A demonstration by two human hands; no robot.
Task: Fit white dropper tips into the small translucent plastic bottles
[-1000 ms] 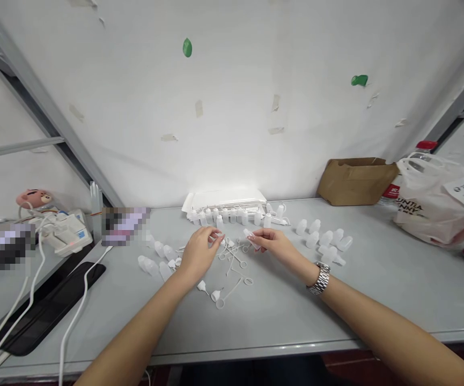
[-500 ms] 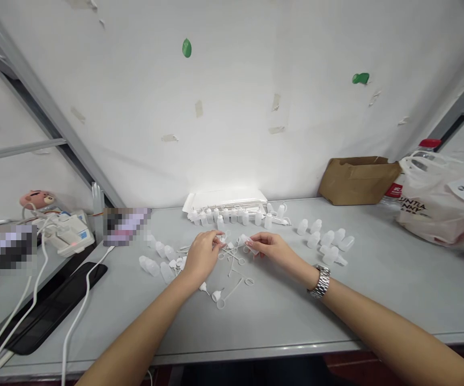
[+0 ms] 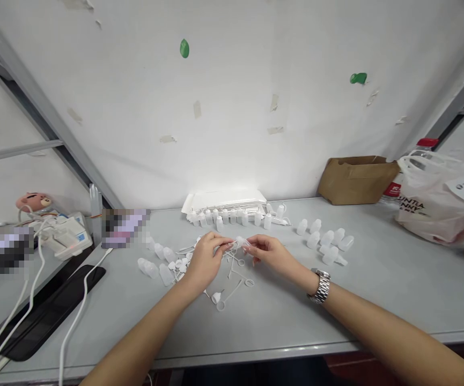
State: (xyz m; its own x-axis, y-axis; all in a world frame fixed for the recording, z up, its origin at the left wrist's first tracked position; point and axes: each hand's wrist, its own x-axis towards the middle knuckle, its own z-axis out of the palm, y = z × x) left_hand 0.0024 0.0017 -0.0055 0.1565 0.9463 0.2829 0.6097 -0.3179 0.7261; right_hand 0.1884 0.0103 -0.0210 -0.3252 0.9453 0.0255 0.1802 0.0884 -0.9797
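Note:
In front of me my right hand [image 3: 267,252] pinches a small translucent squeeze bottle [image 3: 241,242], its neck end pointing left. The fingertips of my left hand [image 3: 207,257] are pinched at that neck, on a small white plastic part mostly hidden by the fingers. Beneath the hands lie thin white straps with ring ends [image 3: 240,262]. A white nozzle cap [image 3: 216,297] with a thin tip lies nearer me. More white caps [image 3: 181,262] are heaped beside my left hand, partly covered by it.
Loose bottles lie at left [image 3: 148,267] and right [image 3: 328,238]. Capped bottles [image 3: 245,219] stand in a row before a white tray [image 3: 232,198]. Farther right are a cardboard box [image 3: 358,182] and plastic bag [image 3: 433,198]; a black phone [image 3: 54,313] and cables lie left.
My left hand has moved right, bringing its small white part to the bottle's neck. The bottle in my right hand has shifted slightly left.

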